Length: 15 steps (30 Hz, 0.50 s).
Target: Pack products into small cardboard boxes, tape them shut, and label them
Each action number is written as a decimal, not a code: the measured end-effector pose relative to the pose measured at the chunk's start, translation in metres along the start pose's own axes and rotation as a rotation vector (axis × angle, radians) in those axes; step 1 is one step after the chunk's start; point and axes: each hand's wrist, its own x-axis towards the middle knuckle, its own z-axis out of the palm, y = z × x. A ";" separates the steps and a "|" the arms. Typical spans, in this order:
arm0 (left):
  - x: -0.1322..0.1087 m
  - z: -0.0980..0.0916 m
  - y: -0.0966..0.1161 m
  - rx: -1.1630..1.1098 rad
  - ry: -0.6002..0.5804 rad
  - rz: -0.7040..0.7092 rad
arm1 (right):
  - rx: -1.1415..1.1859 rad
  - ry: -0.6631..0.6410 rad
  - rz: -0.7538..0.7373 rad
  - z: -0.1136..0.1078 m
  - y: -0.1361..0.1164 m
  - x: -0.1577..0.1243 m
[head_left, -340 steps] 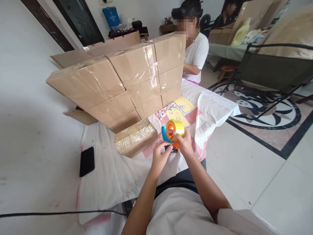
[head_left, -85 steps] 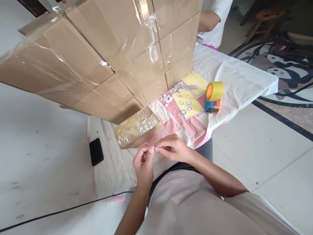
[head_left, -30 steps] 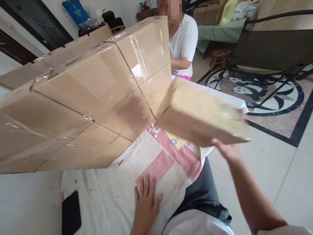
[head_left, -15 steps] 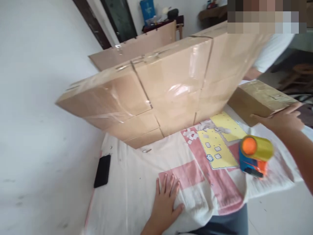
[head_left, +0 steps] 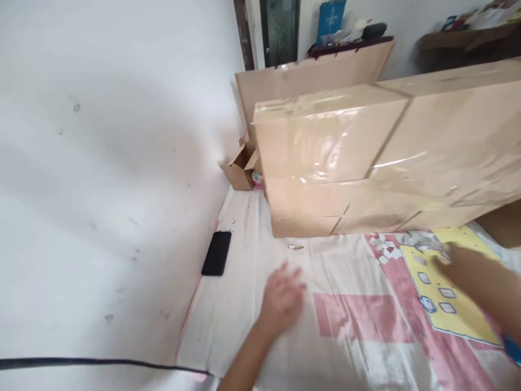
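- My L hand [head_left: 283, 297]: fingers loose, nothing gripped, over cloth [head_left: 242, 288].
- My R hand [head_left: 462, 266]: blurred, can't tell grip, over yellow sheet [head_left: 435, 290].
- Prob. done: taped cartons [head_left: 325, 149]. Prob. undone: sm. box [head_left: 239, 176], flaps open.

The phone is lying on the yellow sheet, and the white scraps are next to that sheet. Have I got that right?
Not quite: the head view shows the phone on the white cloth near the wall, not on the yellow sheet. The white scraps are indeed next to that sheet.
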 end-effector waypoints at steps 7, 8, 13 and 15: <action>0.159 -0.066 -0.148 0.027 0.479 -0.553 | 0.544 -0.500 -0.648 0.136 -0.319 -0.102; 0.177 -0.069 -0.164 0.047 0.466 -0.561 | 0.632 -0.437 -0.643 0.150 -0.362 -0.094; 0.237 -0.099 -0.219 0.172 0.371 -0.539 | 0.641 -0.238 -0.185 0.212 -0.491 0.000; 0.255 -0.115 -0.229 0.245 0.350 -0.503 | 0.606 -0.217 -0.090 0.229 -0.506 0.032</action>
